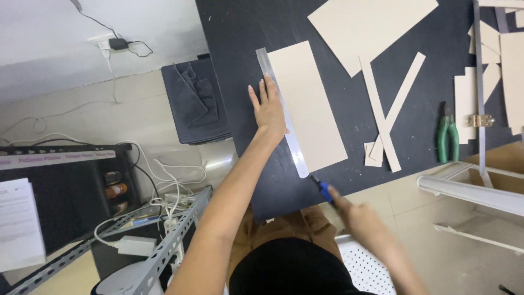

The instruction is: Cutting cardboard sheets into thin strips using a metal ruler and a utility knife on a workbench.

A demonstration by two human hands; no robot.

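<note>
Pressing flat, fingers slightly spread, left hand (268,109) pins long clear plastic ruler (281,112) against tall beige card rectangle (307,106) near black bench's (240,38) front-left edge; right hand (357,216), blurred, fingers closed round blue-handled knife (323,189) at ruler's near end.

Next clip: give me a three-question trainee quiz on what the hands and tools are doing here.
1. True or false: the left hand presses flat on the metal ruler.
2. What does the right hand hold? A) green pliers B) blue-handled knife C) brass hinge
3. Which piece lies right beside the ruler's edge on the black table?

Key
1. True.
2. B: the blue-handled knife, at the ruler's near end; the green pliers lie untouched.
3. The tan cardboard rectangle.
</note>
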